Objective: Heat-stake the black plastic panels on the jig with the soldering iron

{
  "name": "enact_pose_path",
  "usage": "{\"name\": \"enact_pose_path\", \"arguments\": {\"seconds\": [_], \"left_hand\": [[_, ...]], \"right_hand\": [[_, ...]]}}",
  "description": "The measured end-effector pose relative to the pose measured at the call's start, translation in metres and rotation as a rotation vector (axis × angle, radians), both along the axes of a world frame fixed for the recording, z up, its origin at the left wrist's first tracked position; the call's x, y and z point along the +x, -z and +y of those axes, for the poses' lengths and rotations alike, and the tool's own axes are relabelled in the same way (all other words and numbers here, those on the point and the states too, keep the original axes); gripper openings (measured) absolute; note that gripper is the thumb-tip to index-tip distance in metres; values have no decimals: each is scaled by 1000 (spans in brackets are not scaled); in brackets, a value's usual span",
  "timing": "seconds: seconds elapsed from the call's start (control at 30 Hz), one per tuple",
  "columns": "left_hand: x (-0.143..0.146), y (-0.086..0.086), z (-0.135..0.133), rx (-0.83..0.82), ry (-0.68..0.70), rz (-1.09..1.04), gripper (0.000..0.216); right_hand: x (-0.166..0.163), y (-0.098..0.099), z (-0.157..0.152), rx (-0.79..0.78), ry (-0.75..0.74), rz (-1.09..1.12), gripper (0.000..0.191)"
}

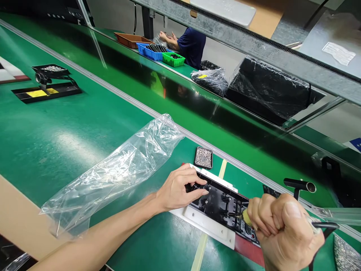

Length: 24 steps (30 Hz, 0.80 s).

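A long black plastic housing (216, 201), its inner side facing up with posts and ribs, lies in a white fixture (208, 224). My left hand (180, 188) rests at the housing's left part, thumb and forefinger apart with a gap between the tips; whether small screws sit under the curled fingers is hidden. A corded electric screwdriver (246, 217) is in my right hand (284, 229), fingers wrapped round its body. Its thin bit reaches down and left into the housing. Just behind the fixture stands a small black tray of screws (203, 157).
A clear plastic bag (121, 169) lies left of the fixture. Further left is a black stand with a screw tray (52, 69). A metal rail (135, 105) borders the green conveyor belt (180, 113). Across it sit blue (150, 52) and green bins (172, 60) near another person (193, 47).
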<state>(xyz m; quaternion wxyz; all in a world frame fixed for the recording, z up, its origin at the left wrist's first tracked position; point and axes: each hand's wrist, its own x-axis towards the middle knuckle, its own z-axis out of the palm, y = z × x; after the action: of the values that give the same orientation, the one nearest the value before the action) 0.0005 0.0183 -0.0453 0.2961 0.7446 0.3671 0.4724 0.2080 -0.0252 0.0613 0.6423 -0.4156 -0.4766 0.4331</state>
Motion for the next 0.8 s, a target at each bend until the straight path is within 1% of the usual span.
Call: {"name": "enact_pose_path", "arguments": {"seconds": [0.27,0.43,0.63,0.7,0.8], "left_hand": [[1,1,0,-2,-1,-7,19],[0,1,0,-13,11,0,18],[0,0,0,-8,11,5,15],[0,-1,0,-5,16,4,15],[-1,-1,0,-1,19,5,14]], "right_hand": [[0,-1,0,1,-6,3,44],[1,-2,0,0,-67,-17,44],[12,-5,-2,-72,-101,-117,42],[20,-4,-1,-80,-207,-129,40],[32,-1,0,-55,-438,-121,39]]}}
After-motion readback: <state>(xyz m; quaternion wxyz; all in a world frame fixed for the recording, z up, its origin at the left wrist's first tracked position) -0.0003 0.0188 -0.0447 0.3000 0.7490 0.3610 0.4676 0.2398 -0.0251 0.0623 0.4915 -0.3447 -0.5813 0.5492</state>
